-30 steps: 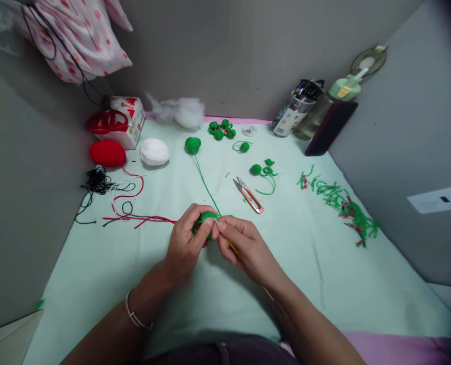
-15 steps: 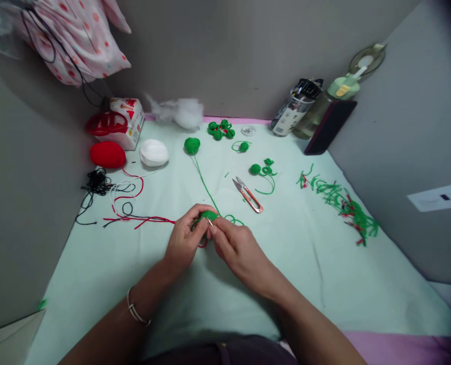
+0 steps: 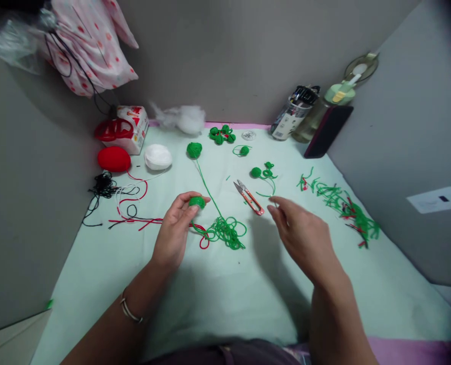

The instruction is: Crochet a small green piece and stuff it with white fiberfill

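Note:
My left hand (image 3: pixel 173 228) is closed around a small round green crocheted piece (image 3: pixel 197 202), pinched between thumb and fingers. Green yarn runs down from it to a loose tangle of green yarn (image 3: pixel 229 232) on the cloth, beside a red yarn loop (image 3: pixel 204 243). Away to the right, my right hand (image 3: pixel 305 238) hovers with thumb and forefinger pinched together; a tiny pale thing shows at the fingertips, too small to name. Between the hands lie orange-handled thread snips (image 3: pixel 250 198). A green yarn ball (image 3: pixel 194 150) is linked to the tangle by one strand.
Red yarn (image 3: pixel 114 159), white yarn (image 3: pixel 158 157) and black yarn (image 3: pixel 104 185) lie at left. Finished-looking green pieces (image 3: pixel 222 135) and a smaller green ball with rings (image 3: pixel 256 173) sit behind. Yarn scraps (image 3: pixel 339 200), a phone (image 3: pixel 328 133) and a pen cup (image 3: pixel 292 114) stand right.
My right hand has moved away from the green piece to the right, and the thin metal tip seen between the hands no longer shows there. The left hand keeps the piece, slightly raised.

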`<state>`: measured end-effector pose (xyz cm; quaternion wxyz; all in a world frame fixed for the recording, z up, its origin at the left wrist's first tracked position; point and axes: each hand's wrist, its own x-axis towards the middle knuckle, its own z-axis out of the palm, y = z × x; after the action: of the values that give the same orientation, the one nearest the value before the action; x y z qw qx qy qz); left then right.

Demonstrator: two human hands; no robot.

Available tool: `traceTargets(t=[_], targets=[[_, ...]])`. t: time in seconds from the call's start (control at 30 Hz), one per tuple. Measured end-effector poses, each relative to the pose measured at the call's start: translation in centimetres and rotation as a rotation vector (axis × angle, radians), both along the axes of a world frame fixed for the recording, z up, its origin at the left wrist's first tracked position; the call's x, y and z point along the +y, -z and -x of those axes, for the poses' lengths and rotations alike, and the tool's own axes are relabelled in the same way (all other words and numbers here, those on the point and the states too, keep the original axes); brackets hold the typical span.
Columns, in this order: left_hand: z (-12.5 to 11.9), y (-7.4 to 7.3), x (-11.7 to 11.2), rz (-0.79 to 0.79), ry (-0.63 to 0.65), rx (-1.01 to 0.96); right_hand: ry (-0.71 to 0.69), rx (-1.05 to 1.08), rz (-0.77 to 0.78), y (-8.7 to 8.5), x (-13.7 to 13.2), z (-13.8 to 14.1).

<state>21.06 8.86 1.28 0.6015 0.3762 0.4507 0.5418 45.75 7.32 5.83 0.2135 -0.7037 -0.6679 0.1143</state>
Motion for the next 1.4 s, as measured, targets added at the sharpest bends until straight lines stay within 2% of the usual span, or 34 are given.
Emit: traceTargets(t=[0.07,0.13,0.2,0.3,0.4,0.47,0.5,0.57,0.63,0.67,0.7,0.8,0.87,0.97,1.1,1.17,1.27,1.4], targets=[[-0.2,-0.2,-0.2,0.010,0.017,-0.032,0.008,-0.059,-0.090,0.1,0.1,-0.1],[-0.6,-0.3,-0.5,0.005,0.031,-0.060,-0.128,0.155,-0.078,0.1,-0.1,1.5],[-1.1,-0.3,-0.9,-0.010,0.039,-0.087,-0.274,0.514,0.094,0.2,-0.2,4.2],[-1.7,-0.1,-1.4,-0.003,0.068,-0.117,-0.359,1.018,0.424,1.0,-0.2,8.2],[-1.9,0.0,-1.5,0.047,0.096,-0.126,-0.375,1.245,0.538,2.2,0.2,9.6],[-1.7,0.1,-1.3,0.051,0.073,-0.125,-0.434,1.181,0.581,2.7,0.5,9.1],[-1.6,0.1,-1.1,0.042,0.050,-0.125,-0.426,1.100,0.534,2.7,0.6,8.6],[-1.5,0.1,-0.8,0.029,0.001,-0.128,-0.339,0.909,0.289,2.5,0.8,7.6],[-1.4,0.2,-0.6,0.034,-0.031,-0.133,-0.256,0.812,0.005,2.1,0.8,6.8],[-1.4,0.3,-0.5,0.044,-0.036,-0.135,-0.263,0.845,-0.074,1.8,0.8,6.6],[-1.4,0.4,-0.5,0.054,-0.037,-0.136,-0.298,0.942,-0.090,1.7,0.8,6.5],[-1.6,0.6,-0.8,0.076,-0.024,-0.131,-0.389,1.372,0.082,1.5,0.8,6.5],[-1.6,0.7,-0.9,0.075,-0.013,-0.126,-0.317,1.490,0.173,1.6,0.9,6.6],[-1.6,0.8,-0.9,0.046,-0.009,-0.112,-0.162,1.286,0.204,1.8,1.0,6.7],[-1.5,0.7,-0.8,0.010,0.017,-0.076,-0.277,0.934,0.340,2.0,0.8,6.9],[-1.5,0.6,-0.9,0.013,0.058,-0.059,-0.305,0.896,0.363,2.0,0.7,7.0],[-1.5,0.5,-1.1,0.021,0.126,-0.043,-0.256,0.926,0.335,2.0,0.6,7.1],[-1.4,0.4,-1.1,0.012,0.144,-0.032,-0.223,0.845,0.332,2.1,0.6,7.1]])
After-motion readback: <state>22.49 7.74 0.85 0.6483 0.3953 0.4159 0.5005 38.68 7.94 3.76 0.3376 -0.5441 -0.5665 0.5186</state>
